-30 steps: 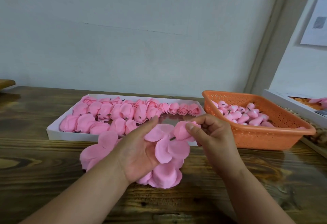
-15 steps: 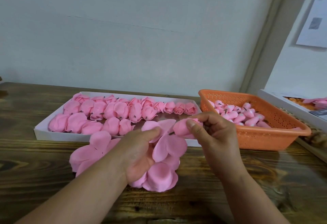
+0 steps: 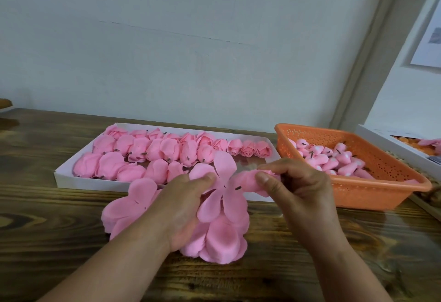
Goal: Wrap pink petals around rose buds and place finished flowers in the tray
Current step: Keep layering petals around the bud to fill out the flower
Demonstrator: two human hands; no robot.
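the right hand [image 3: 296, 182] has its grip closed around a pink rose bud [image 3: 250, 180], thumb on the near side and the other fingers curled over the top, with the bud lying sideways and its short dark stem [image 3: 238, 187] pointing left toward the petals. the left hand [image 3: 181, 208] rests on a stack of pink petals [image 3: 222, 232] lying on the wooden table [image 3: 47, 218]; its thumb and fingers pinch the top petal sheet [image 3: 224, 168], which is lifted so that one lobe stands up just beside the bud's stem. whether the stem touches the sheet cannot be told. more petals of the stack spread out to the left of the wrist and below the palm. behind the hands lies a shallow white tray [image 3: 78, 180] filled with finished pink flowers [image 3: 152, 154], most of them on their sides with dark stems showing, and a short row at the far right end of the tray facing forward. to the right of the tray, just beside it, stands an orange perforated basket [image 3: 372, 196] holding a heap of unwrapped pink buds [image 3: 334, 158]. a second white box [image 3: 396, 149] shows at the far right edge.
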